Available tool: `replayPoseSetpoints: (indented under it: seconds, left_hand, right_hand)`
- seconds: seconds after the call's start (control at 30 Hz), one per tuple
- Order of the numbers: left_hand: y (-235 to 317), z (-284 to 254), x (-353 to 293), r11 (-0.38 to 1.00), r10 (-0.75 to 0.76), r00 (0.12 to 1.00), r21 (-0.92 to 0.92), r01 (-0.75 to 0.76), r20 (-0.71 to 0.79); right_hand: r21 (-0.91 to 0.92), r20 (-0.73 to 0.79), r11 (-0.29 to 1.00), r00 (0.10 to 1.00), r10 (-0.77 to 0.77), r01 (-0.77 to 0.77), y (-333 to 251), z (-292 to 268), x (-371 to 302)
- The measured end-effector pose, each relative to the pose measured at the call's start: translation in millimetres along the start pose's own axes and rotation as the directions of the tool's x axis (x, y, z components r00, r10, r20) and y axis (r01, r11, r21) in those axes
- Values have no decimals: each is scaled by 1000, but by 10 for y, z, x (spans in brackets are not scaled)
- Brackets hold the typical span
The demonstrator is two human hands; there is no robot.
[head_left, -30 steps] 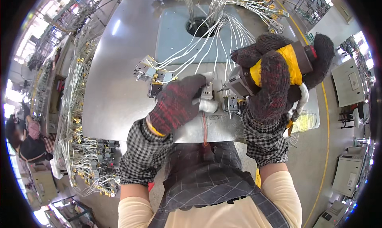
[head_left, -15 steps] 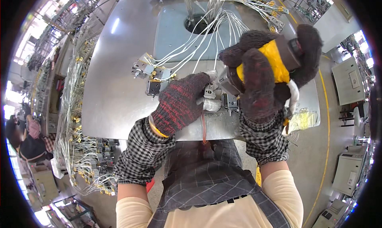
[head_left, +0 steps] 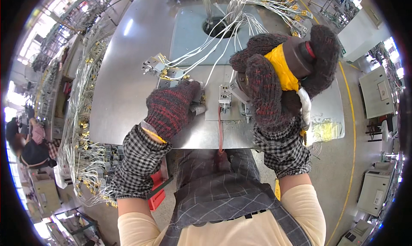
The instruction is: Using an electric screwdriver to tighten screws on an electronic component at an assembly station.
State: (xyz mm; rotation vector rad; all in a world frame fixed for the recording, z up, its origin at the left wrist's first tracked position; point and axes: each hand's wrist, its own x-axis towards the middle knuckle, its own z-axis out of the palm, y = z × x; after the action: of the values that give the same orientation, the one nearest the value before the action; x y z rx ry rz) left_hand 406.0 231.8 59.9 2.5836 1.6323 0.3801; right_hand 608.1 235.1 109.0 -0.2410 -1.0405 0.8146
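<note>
My left hand (head_left: 171,111), in a dark red-flecked knit glove with whitish fingertips, is closed around a small connector block (head_left: 202,97), mostly hidden by the fingers. It is left of a small metal fixture (head_left: 225,95) that stands on a flat plate, red wires (head_left: 220,128) running down from it. My right hand (head_left: 274,87), gloved too, grips a dark-brown power tool (head_left: 296,59) wrapped in yellow tape, with a white-wrapped cord. The tool's front end is right beside the fixture. Below that end, a small metal block (head_left: 246,111) shows in part.
White wires (head_left: 214,46) come up through a round hole (head_left: 216,27) in the metal table (head_left: 116,91). Wired connector blocks (head_left: 155,66) lie left; more hang over the far edge. Wire bundles (head_left: 75,117) hang at the left. A red bin (head_left: 157,199) is below the table. Another person (head_left: 36,147) is far left.
My left hand has moved left, away from the fixture, with the connector block in it, uncovering the fixture. My right hand with the power tool has shifted slightly left.
</note>
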Motion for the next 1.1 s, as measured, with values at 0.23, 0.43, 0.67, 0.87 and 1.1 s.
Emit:
replayPoseSetpoints:
  seconds: [0.23,0.43,0.67,0.87,1.1]
  left_hand:
    - [80,-125,79,984,6,986,-177,23,164]
    - [-6,-312,166,954,-43,954,-271,128,298]
    - [124,-28,-127,-253,-85,981,-956,146,172]
    - [12,135,-202,-514,-186,950,-849,125,252]
    - [147,364,130,580,-10,986,-804,-127,-163]
  right_hand:
    - [-138,63,987,996,-70,78,14,-55,29]
    - [-202,83,975,993,-79,94,42,-31,69]
    - [-106,45,993,998,-54,59,47,-25,89]
    - [-409,106,906,992,-70,108,26,7,62]
    - [-68,93,975,974,-204,211,-77,-149,303]
